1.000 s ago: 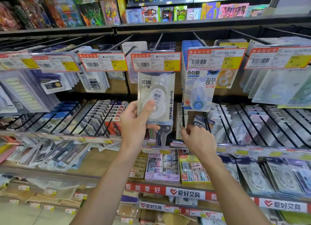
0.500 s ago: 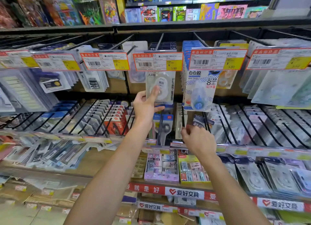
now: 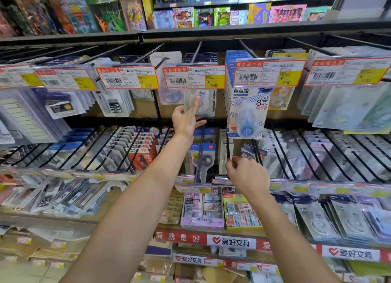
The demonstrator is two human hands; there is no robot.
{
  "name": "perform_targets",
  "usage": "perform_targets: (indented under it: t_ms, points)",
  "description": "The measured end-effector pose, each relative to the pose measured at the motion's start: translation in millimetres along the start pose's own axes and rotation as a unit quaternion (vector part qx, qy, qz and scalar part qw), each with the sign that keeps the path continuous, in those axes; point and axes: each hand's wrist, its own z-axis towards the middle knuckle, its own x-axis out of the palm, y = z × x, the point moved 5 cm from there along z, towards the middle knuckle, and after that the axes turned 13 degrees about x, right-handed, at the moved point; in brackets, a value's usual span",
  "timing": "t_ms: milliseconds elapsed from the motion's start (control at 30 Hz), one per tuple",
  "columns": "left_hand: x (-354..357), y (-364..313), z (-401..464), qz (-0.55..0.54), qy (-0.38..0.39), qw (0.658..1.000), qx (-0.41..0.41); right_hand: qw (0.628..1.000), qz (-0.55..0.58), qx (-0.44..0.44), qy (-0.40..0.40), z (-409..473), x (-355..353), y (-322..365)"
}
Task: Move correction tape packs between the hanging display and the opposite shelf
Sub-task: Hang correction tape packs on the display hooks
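Clear blister correction tape pack (image 3: 200,103) hanging on the upper hook behind the 5.80 price tag (image 3: 194,76). Left hand (image 3: 186,118) released, straight fingers pressing it back. Right hand (image 3: 246,174) pinching the lower black wire hook (image 3: 228,153). Push squarely until fully seated.

A stationery shop aisle is shown. Rows of black wire display hooks (image 3: 146,56) are hung with blister-packed goods, and each hook is fronted by a red-bordered white price label with a barcode and a yellow price panel (image 3: 194,77). Below that label, a red and white shelf-edge strip printed with Chinese characters (image 3: 211,239) is fixed. Above it, brightly coloured boxed toys (image 3: 211,16) are stacked on a dark shelf.
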Motion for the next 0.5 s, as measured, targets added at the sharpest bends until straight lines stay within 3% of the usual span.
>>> perform_targets:
  t_ms: [333, 500]
  points:
    - [-1.2, 16.8, 13.3, 0.012, 0.044, 0.997, -0.06, 1.0, -0.006, -0.01, -0.007, -0.7, 0.3, 0.0]
    - [-30.2, 11.9, -15.6, 0.191, 0.062, 0.977, -0.077, 1.0, 0.001, -0.016, 0.005, -2.0, -1.8, -0.4]
